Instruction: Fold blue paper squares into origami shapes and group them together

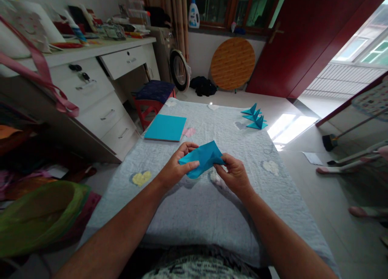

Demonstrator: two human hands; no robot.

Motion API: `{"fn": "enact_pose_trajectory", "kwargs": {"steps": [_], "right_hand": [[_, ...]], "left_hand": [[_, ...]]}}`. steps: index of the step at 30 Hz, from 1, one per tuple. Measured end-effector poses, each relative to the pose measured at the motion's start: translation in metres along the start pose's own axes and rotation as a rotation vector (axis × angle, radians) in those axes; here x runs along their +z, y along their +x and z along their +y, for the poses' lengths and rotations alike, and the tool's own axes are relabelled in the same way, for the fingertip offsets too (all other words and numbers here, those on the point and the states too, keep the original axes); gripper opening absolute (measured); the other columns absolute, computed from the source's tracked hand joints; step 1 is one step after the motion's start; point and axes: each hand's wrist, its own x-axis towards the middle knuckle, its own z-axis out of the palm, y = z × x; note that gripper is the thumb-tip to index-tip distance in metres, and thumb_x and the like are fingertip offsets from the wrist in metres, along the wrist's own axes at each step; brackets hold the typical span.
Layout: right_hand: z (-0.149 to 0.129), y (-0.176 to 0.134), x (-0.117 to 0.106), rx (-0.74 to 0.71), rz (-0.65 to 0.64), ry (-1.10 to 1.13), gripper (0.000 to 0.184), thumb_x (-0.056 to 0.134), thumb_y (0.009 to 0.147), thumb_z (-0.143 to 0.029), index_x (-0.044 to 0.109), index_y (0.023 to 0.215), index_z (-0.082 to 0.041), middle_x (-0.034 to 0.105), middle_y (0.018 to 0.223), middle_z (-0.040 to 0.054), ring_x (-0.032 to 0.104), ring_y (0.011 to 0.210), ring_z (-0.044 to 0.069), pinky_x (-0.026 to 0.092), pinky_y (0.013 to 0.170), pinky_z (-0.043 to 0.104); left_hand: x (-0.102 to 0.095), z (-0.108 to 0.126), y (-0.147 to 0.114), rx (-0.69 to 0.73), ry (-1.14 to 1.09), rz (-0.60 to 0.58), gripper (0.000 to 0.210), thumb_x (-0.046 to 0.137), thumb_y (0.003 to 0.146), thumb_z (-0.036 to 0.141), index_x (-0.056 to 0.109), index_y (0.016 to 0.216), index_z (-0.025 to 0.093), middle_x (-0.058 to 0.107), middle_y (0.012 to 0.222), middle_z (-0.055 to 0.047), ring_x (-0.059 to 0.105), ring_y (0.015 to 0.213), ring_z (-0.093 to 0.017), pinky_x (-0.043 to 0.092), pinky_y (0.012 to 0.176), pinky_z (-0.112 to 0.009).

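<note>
A partly folded sheet of blue paper point(202, 160) is held just above the cloth, between both hands. My left hand point(182, 160) is closed on its left end, thumb on top and fingers behind. At the right end, my right hand point(233, 172) pinches a corner between thumb and fingers. Beyond my left hand lies a square stack of blue paper point(166, 127). Several folded blue paper shapes point(255, 116) with upright points stand in a row at the far right of the table.
A pale quilted cloth with heart patches point(212, 214) covers the table. White drawers point(100, 105) and a red stool point(148, 107) stand to the left. Behind are an open front-loading washing machine point(178, 71) and a round wooden board point(233, 63). A green bin point(39, 214) sits at lower left.
</note>
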Motion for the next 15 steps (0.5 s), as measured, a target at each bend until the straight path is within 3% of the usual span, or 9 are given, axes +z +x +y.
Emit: {"fn": "enact_pose_trajectory", "kwargs": {"steps": [3, 5, 7, 12, 15], "right_hand": [[-0.0014, 0.0002, -0.0006, -0.009, -0.007, 0.011, 0.006, 0.062, 0.083, -0.02, 0.063, 0.077, -0.021, 0.064, 0.073, -0.0001, 0.058, 0.068, 0.015, 0.046, 0.067, 0.027], [-0.0019, 0.0002, -0.001, -0.012, -0.011, 0.013, 0.007, 0.062, 0.083, -0.02, 0.063, 0.077, -0.021, 0.064, 0.073, -0.0001, 0.058, 0.068, 0.015, 0.046, 0.067, 0.027], [-0.0021, 0.0001, -0.0012, -0.017, -0.017, 0.01, 0.007, 0.062, 0.083, -0.02, 0.063, 0.076, -0.021, 0.062, 0.071, -0.0007, 0.058, 0.067, 0.014, 0.045, 0.066, 0.027], [-0.0008, -0.0001, -0.0013, -0.007, -0.02, 0.013, 0.007, 0.062, 0.083, -0.02, 0.062, 0.077, -0.021, 0.061, 0.071, -0.001, 0.057, 0.067, 0.014, 0.045, 0.067, 0.027], [0.0008, -0.0001, -0.0014, 0.017, -0.012, 0.023, 0.006, 0.062, 0.084, -0.022, 0.062, 0.077, -0.021, 0.061, 0.072, -0.0004, 0.057, 0.068, 0.015, 0.046, 0.068, 0.028]], "left_hand": [[-0.0031, 0.0023, 0.0, 0.024, 0.093, -0.036, 0.038, 0.071, 0.078, 0.037, 0.064, 0.112, 0.021, 0.065, 0.106, -0.004, 0.062, 0.094, -0.021, 0.048, 0.079, -0.03], [-0.0046, 0.0033, 0.0008, 0.073, 0.2, -0.015, 0.028, 0.069, 0.08, 0.037, 0.072, 0.101, 0.019, 0.066, 0.111, -0.007, 0.061, 0.106, -0.025, 0.046, 0.092, -0.034], [-0.0051, 0.003, 0.0021, 0.106, 0.257, 0.016, 0.029, 0.069, 0.08, 0.036, 0.075, 0.102, 0.019, 0.067, 0.116, -0.008, 0.059, 0.114, -0.028, 0.043, 0.1, -0.038], [-0.0046, -0.001, 0.0042, 0.141, 0.3, 0.059, 0.037, 0.07, 0.08, 0.035, 0.072, 0.114, 0.019, 0.068, 0.12, -0.009, 0.06, 0.115, -0.029, 0.044, 0.1, -0.041], [-0.0052, -0.0008, 0.0034, 0.091, 0.276, 0.065, 0.037, 0.07, 0.079, 0.037, 0.07, 0.111, 0.018, 0.068, 0.111, -0.008, 0.063, 0.101, -0.026, 0.049, 0.087, -0.037]]}}
